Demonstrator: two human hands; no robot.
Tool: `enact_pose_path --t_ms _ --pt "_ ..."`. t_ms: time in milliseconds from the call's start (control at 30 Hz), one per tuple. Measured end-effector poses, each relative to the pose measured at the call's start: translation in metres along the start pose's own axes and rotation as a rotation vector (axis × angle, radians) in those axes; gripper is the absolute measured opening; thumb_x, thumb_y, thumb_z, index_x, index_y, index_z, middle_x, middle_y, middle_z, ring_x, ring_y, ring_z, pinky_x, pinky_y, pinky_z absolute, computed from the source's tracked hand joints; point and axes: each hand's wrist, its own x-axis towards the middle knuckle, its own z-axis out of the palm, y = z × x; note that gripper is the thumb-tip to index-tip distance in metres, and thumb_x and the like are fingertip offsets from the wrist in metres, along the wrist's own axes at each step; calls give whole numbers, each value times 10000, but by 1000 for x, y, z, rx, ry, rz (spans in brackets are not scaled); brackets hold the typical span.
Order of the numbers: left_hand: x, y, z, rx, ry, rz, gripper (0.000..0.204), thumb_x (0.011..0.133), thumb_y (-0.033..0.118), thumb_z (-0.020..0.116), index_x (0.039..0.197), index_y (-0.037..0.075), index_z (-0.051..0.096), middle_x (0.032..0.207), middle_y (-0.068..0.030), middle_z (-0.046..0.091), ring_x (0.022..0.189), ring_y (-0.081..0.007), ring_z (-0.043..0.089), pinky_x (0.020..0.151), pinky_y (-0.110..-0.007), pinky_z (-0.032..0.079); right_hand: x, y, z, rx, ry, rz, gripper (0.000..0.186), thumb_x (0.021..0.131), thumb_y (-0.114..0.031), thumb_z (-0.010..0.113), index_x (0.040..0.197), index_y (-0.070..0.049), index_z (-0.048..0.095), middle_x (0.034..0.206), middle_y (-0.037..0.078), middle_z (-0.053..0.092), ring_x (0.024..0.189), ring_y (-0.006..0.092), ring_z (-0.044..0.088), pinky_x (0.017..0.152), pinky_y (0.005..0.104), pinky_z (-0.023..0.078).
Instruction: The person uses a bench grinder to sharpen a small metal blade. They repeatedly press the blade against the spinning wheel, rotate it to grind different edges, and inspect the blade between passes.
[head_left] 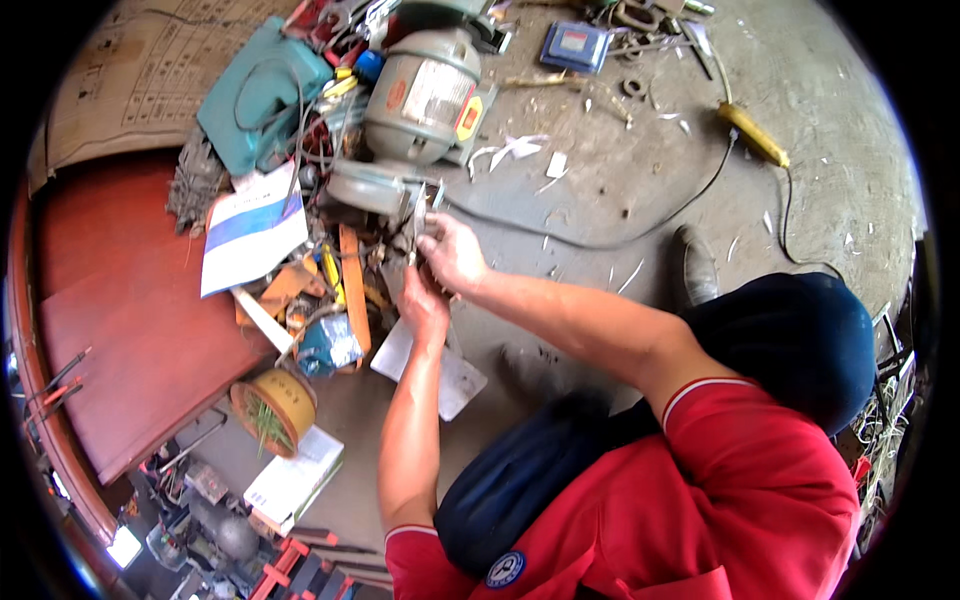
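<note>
A grey bench grinder (425, 95) sits on the floor ahead of me, its guarded wheel (370, 188) on the side nearest me. My right hand (455, 255) is closed, thumb and fingers pinching a narrow greyish metal piece (419, 218) whose upper end reaches the edge of the wheel guard. Whether it touches the wheel itself, I cannot tell. Just below and to the left, my left hand (425, 305) is closed against the right one. It seems to steady the lower end of the same piece; its fingertips are partly hidden.
Left of the grinder lie a teal plastic case (265, 95), a printed sheet (255, 230) and piled tools. A reddish-brown board (140, 320) and a yellow spool (275, 410) stand nearer. A black cable (600, 245) crosses the floor toward a yellow power strip (755, 135).
</note>
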Motion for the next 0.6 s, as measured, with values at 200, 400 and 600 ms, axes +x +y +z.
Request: enact_pose_path --t_ms 200,400,600 --pt "6 -13 1 -48 21 25 215 1020 199 559 945 1 599 781 -263 665 748 -471 669 619 -528 483 -2 -8 2 57 -1 58 375 910 -117 662 1261 14 641 1069 227 741 998 322 736 883 401 567" --pt "18 -15 -5 2 -48 51 187 1023 196 549 961 28 604 782 -240 668 741 -457 669 615 -529 479 -7 -25 -1 -27 9 87 368 905 -163 654 1224 20 644 1106 239 722 1063 366 703 935 427 539" --pt "12 5 22 -105 -237 8 261 1044 261 525 964 22 593 807 -272 664 787 -488 655 635 -546 474 -15 -18 -43 39 91 54 354 934 -169 621 1214 46 619 1107 239 712 1053 322 697 940 401 530"
